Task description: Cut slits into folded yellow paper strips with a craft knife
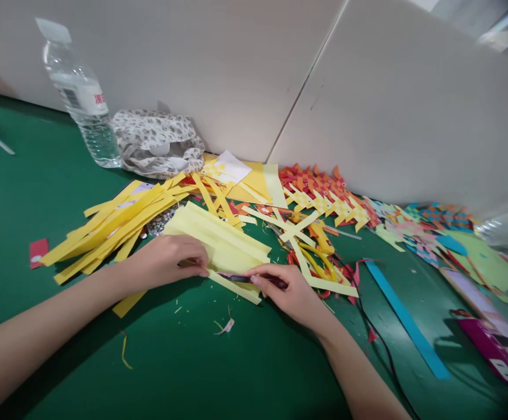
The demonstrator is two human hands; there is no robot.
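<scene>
**A:** So where are we at? Looks to us like a strip is coming off the pale yellow sheets [223, 242], which lie in the middle of the green counter [236, 373]. Our right hand [289, 294] sits at their near right corner, fingers pinched narrow around a thin dark tool [240, 278] laid along the near edge. Knife or pen, we can't tell, it's too blurry.

**B:** Yeah, same read. Our left hand [166, 259] rests on the sheets' near left edge, fingers bunched together. We can't tell if they pinch the edge or just press down. The next move, we'd guess, calls for a firm hold-down and a straight pull along that edge, with the left fingertips kept out of the tool's line.

**A:** Counts? We get two hands and one tool. There's one water bottle [83, 99] far behind-left of the sheets, one patterned cloth pouch [157, 143] behind them, one blue strip [405, 321] off to their right and one red scrap [38, 251] far to their left.

**B:** Plus one black cable [376, 332] right of the sheets. The darker yellow strips [114, 224] just left of the sheets are too piled up to count, well over a dozen. The woven paper pieces [324, 195] behind-right of them overlap too much as well. How many sheets are in the stack, no idea either.
</scene>
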